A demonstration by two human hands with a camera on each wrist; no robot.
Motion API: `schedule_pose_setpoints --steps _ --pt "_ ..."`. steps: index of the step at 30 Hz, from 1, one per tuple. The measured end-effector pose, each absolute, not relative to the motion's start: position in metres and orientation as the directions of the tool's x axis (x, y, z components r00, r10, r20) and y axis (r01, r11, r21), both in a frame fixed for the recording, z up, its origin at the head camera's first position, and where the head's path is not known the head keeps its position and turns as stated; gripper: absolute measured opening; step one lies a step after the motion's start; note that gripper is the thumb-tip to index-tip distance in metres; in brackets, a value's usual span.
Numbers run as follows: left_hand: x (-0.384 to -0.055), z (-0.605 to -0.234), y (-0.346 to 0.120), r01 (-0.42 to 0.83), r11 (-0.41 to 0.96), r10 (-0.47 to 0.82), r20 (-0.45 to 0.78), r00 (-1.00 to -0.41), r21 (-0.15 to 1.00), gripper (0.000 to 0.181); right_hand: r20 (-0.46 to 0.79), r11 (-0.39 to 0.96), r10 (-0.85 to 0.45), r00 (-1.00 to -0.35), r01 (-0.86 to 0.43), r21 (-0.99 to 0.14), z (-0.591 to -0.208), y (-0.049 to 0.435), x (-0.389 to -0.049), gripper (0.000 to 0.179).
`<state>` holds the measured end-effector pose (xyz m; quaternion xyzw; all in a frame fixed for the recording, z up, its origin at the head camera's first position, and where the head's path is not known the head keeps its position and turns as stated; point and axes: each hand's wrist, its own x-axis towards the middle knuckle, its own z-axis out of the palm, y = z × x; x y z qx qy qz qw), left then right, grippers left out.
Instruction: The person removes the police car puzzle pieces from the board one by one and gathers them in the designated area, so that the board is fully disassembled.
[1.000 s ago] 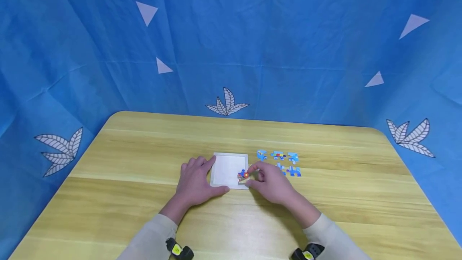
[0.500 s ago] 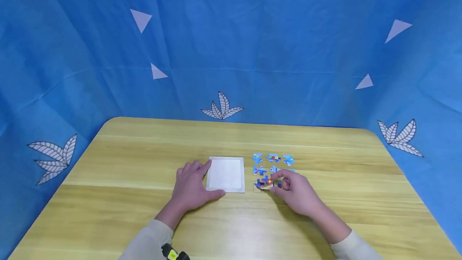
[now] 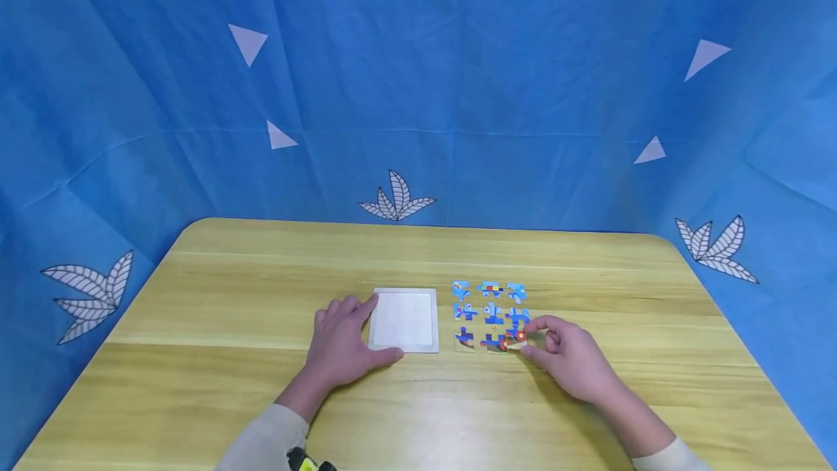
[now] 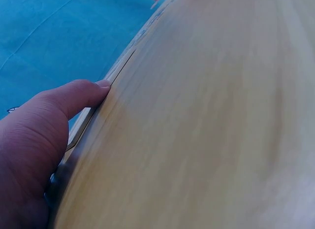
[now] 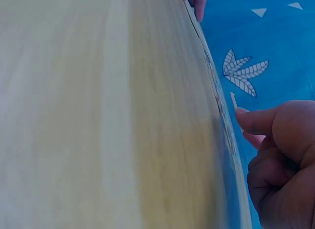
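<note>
A square white puzzle tray [image 3: 405,321] lies flat on the table. My left hand [image 3: 343,344] rests at its left side, fingers spread, with the index finger at the upper left corner and the thumb along the near edge. In the left wrist view the thumb [image 4: 86,93] presses against the tray's edge. My right hand [image 3: 575,358] pinches a jigsaw piece [image 3: 517,340] with a red wheel between thumb and index finger. The right wrist view shows that piece [image 5: 234,100] edge-on, above the table. Beneath and beside it lie several blue jigsaw pieces [image 3: 492,313] in loose rows.
The wooden table [image 3: 261,296] has rounded far corners. A blue cloth [image 3: 523,78] with white leaf and triangle prints hangs behind and around it. The loose pieces lie just right of the tray.
My right hand has carried the pinched jigsaw piece from over the tray rightward to the near right end of the loose pieces. My left hand stays at the tray. The head view has shifted slightly.
</note>
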<state>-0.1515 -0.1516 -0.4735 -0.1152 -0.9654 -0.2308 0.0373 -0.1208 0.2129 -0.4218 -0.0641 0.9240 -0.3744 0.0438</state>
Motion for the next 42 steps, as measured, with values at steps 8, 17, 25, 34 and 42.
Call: schedule_pose_setpoints --steps 8,17,25,34,42 --pt "-0.152 -0.473 -0.151 0.246 0.867 0.210 0.131 -0.969 0.434 0.110 -0.021 0.733 -0.138 -0.990 -0.088 -0.675 -0.422 0.224 -0.119 0.024" --pt "-0.151 -0.468 -0.151 0.235 0.864 0.205 0.116 -0.972 0.445 0.108 -0.039 0.739 -0.151 -0.988 -0.086 -0.669 -0.424 0.226 -0.119 0.023" --pt "-0.152 -0.467 -0.149 0.243 0.865 0.213 0.118 -0.970 0.439 0.108 -0.053 0.745 -0.140 -0.989 -0.069 -0.663 -0.426 0.227 -0.119 0.024" --pt "-0.153 -0.468 -0.152 0.253 0.865 0.224 0.117 -0.967 0.434 0.109 -0.044 0.740 -0.118 -0.992 -0.058 -0.671 -0.426 0.226 -0.117 0.027" --pt "-0.148 -0.457 -0.159 0.203 0.824 0.216 0.038 -0.976 0.529 0.111 -0.045 0.774 -0.069 -0.997 -0.025 -0.632 -0.414 0.218 -0.117 0.039"
